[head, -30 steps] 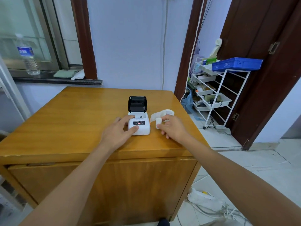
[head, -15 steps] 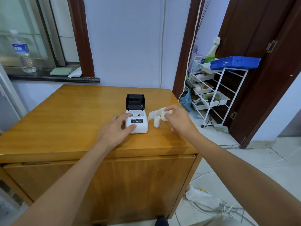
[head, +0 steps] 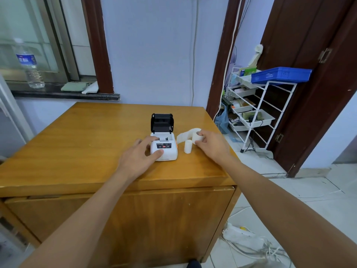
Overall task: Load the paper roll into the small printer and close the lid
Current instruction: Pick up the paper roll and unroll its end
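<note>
A small white printer (head: 167, 149) sits near the front right of the wooden table (head: 81, 144), its black lid (head: 161, 122) standing open at the back. My left hand (head: 138, 158) rests on the printer's left side, thumb on its front. My right hand (head: 211, 145) grips a white paper roll (head: 195, 136) just right of the printer, with a loose paper tail (head: 182, 137) curling toward the printer. A second small white roll (head: 187, 146) stands upright on the table between printer and right hand.
A white wire rack (head: 257, 113) with a blue tray (head: 281, 74) stands to the right by a dark door. A water bottle (head: 31, 66) and cloths lie on the window sill at the left. Cables lie on the floor at lower right.
My right hand let go of the small upright roll, moved back and took hold of the larger paper roll. My left hand stays on the printer.
</note>
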Available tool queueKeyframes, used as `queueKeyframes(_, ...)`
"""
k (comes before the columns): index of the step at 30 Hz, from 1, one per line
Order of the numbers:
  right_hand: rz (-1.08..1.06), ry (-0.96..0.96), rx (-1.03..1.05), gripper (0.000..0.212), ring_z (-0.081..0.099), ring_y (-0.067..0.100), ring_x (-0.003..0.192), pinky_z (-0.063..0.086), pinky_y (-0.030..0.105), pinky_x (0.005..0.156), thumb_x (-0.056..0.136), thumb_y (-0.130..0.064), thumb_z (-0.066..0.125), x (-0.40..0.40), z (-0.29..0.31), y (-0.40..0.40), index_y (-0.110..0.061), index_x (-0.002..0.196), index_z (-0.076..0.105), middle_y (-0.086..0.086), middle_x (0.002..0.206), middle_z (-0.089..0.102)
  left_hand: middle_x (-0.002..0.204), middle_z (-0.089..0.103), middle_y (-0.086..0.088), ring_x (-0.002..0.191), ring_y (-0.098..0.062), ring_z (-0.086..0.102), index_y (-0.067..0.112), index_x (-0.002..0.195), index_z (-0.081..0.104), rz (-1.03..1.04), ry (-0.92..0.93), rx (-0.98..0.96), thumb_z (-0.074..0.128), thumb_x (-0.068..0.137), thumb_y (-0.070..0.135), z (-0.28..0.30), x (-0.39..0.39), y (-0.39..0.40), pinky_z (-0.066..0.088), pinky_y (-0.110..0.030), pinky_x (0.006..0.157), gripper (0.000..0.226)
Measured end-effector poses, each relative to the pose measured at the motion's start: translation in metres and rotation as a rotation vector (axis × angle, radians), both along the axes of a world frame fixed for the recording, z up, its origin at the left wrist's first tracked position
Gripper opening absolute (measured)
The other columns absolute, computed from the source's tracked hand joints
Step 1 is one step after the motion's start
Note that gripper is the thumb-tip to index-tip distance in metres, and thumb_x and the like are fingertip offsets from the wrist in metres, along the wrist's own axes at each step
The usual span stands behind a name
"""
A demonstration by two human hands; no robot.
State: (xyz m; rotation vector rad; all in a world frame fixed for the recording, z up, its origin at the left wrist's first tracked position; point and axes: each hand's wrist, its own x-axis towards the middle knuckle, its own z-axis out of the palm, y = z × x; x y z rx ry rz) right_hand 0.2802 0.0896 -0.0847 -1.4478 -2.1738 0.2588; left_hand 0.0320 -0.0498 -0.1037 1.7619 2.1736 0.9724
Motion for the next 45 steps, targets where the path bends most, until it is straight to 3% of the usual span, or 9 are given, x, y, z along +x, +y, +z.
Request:
queueKeyframes(8,0.022,0.271,0.053,0.031,0.069,0.016,0.080,0.061,0.043,0.069,0.094,-0.037,0.070,0.001,0.022,-0.015,-0.025,0.122,0.075,-0.007,0.093,0.073,0.122,0.058,0.013,0.105,-0.016,0.063,0.053,0.140,0.045,-0.003,-0.011,-0.031,0.055,0.090,0.065,0.009,0.004,-0.008,0.052,-0.037,0.079,0.052)
queueKeyframes(12,0.147,0.474,0.012,0.027,0.057,0.004,0.045,0.053,0.026,0.050,0.096,-0.030,0.075,-0.003,0.050,-0.039,-0.017,0.119,0.075,-0.006,0.090,0.069,0.127,0.054,0.013,0.099,-0.019,0.064,0.050,0.147,0.040,-0.032,-0.360,0.114,0.068,0.092,0.050,0.014,0.000,-0.018,0.054,-0.039,0.080,0.062)
queueKeyframes(15,0.251,0.550,0.005,0.017,0.055,0.005,0.044,0.050,0.022,0.050,0.097,-0.028,0.075,-0.009,0.064,-0.067,-0.016,0.108,0.074,-0.005,0.090,0.070,0.126,0.062,0.007,0.092,-0.021,0.061,0.033,0.140,0.054,0.141,-0.541,0.271,0.070,0.094,0.038,0.027,0.002,-0.026,0.050,-0.032,0.078,0.049)
queueKeyframes(18,0.345,0.542,-0.022,0.006,0.061,0.019,0.050,0.053,0.032,0.057,0.097,-0.030,0.074,-0.016,0.066,-0.088,-0.024,0.097,0.072,-0.011,0.080,0.071,0.117,0.071,0.007,0.102,-0.019,0.068,0.031,0.115,0.071,0.095,-0.627,0.200,0.064,0.097,0.044,0.053,0.013,-0.034,0.057,-0.036,0.081,0.024)
queueKeyframes(25,0.492,0.157,0.188,0.009,0.057,-0.002,0.067,0.053,0.037,0.061,0.090,-0.027,0.073,-0.039,0.069,-0.114,-0.032,0.088,0.066,-0.014,0.085,0.068,0.103,0.082,-0.009,0.095,-0.024,0.079,0.009,0.114,0.077,-0.220,-0.704,-0.217,0.071,0.089,0.055,0.123,0.019,-0.059,0.065,-0.036,0.084,0.053)
queueKeyframes(34,0.622,-0.228,0.259,0.016,0.063,0.017,0.074,0.052,0.036,0.062,0.095,-0.035,0.067,-0.036,0.071,-0.132,-0.030,0.108,0.073,-0.009,0.096,0.068,0.111,0.080,-0.017,0.104,-0.028,0.078,0.002,0.121,0.072,-0.198,-0.917,-0.443,0.078,0.087,0.040,0.102,0.000,-0.069,0.064,-0.036,0.088,0.051)
queueKeyframes(38,0.629,-0.224,0.235,0.014,0.060,0.011,0.071,0.050,0.037,0.061,0.094,-0.036,0.065,-0.036,0.066,-0.128,-0.032,0.107,0.071,-0.010,0.095,0.068,0.118,0.077,-0.020,0.109,-0.031,0.076,-0.001,0.123,0.070,-0.173,-0.986,-0.467,0.082,0.085,0.033,0.097,0.000,-0.065,0.065,-0.034,0.085,0.052)
queueKeyframes(41,0.601,-0.161,0.211,0.023,0.054,-0.003,0.066,0.040,0.026,0.059,0.096,-0.037,0.065,-0.033,0.061,-0.131,-0.038,0.119,0.064,-0.019,0.100,0.068,0.120,0.075,-0.024,0.094,-0.029,0.079,-0.004,0.125,0.068,-0.146,-1.066,-0.431,0.082,0.085,0.026,0.096,0.003,-0.063,0.065,-0.029,0.072,0.053)
queueKeyframes(45,0.519,0.204,0.106,0.034,0.059,0.009,0.054,0.042,0.030,0.057,0.097,-0.054,0.058,-0.031,0.050,-0.152,-0.037,0.124,0.048,-0.020,0.095,0.071,0.118,0.076,-0.022,0.081,-0.023,0.078,0.000,0.121,0.071,-0.059,-1.187,-0.291,0.087,0.078,0.022,0.095,0.010,-0.059,0.063,-0.026,0.063,0.051)
